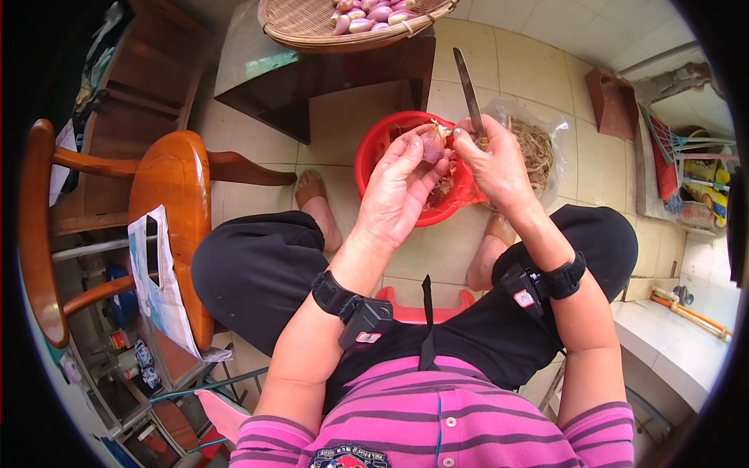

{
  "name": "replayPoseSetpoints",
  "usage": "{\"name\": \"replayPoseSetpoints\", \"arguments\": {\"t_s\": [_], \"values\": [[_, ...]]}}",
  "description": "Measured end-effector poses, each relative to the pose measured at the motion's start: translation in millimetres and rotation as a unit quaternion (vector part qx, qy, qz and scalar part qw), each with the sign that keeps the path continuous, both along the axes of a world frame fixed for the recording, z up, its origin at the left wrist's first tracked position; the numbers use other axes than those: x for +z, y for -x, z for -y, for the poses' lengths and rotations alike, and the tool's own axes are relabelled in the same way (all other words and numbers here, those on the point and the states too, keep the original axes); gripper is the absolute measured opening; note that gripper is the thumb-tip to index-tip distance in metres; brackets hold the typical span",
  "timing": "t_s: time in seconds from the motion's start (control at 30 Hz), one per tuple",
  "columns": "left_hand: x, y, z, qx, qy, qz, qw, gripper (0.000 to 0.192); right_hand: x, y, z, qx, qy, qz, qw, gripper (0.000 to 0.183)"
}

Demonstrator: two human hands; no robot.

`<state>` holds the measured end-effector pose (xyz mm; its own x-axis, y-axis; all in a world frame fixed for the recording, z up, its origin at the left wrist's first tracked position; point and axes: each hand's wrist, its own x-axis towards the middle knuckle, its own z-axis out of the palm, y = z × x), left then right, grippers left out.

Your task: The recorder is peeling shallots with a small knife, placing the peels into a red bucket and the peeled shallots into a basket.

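Between my hands, above a red plastic basin (364, 175), is a purple-skinned bulb (433, 144), a shallot or garlic, with dry papery skin at its top. My left hand (398, 181) holds the bulb in its fingers. In my right hand (497, 158) is a knife (469, 88), its blade pointing up and away from me, while the thumb and fingertips touch the bulb's dry top. Loose papery skins (442, 193) lie in the basin. Peeled purple-pink cloves or shallots (371, 13) fill part of a woven bamboo tray (298, 26) at the top of the view.
The bamboo tray rests on a dark low table (257, 64). A clear plastic bag (556, 126) of dry brown stalks (529, 146) stands right of the basin. An orange wooden chair (172, 152) is at the left, a brown dustpan (611, 105) at the upper right.
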<state>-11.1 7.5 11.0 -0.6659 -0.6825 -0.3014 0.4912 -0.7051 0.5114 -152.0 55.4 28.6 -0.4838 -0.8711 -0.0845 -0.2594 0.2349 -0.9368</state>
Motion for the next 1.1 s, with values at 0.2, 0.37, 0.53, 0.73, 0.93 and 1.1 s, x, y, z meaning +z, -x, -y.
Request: {"name": "replayPoseSetpoints", "arguments": {"t_s": [0.2, 0.37, 0.53, 0.73, 0.93, 1.1], "values": [[-5.3, -1.1, 0.5, 0.018, 0.029, 0.007, 0.999, 0.026, 14.0, -6.0, 0.6, -0.016, 0.009, 0.183, 0.983, 0.028], [-0.2, 3.2, -1.5, 0.027, 0.02, 0.054, 0.998, 0.028, 2.2, -2.6, 1.3, 0.05, 0.037, 0.132, 0.989, 0.028], [-0.1, 2.3, -1.7, 0.01, 0.102, 0.116, 0.988, 0.042, -2.4, -2.3, 2.1, 0.049, 0.043, 0.152, 0.986, 0.026], [-2.8, 3.1, -1.0, 0.022, 0.105, 0.097, 0.989, 0.039, 3.9, -1.0, 2.6, -0.013, 0.015, 0.147, 0.989, 0.03], [-5.1, 4.2, -2.2, 0.013, 0.144, 0.107, 0.984, 0.037, 6.5, -3.5, 1.0, 0.056, 0.055, 0.141, 0.987, 0.022], [1.7, 2.9, 0.7, 0.008, 0.096, 0.106, 0.99, 0.033, -0.9, -1.7, 2.9, 0.032, 0.058, 0.122, 0.99, 0.022]]}}
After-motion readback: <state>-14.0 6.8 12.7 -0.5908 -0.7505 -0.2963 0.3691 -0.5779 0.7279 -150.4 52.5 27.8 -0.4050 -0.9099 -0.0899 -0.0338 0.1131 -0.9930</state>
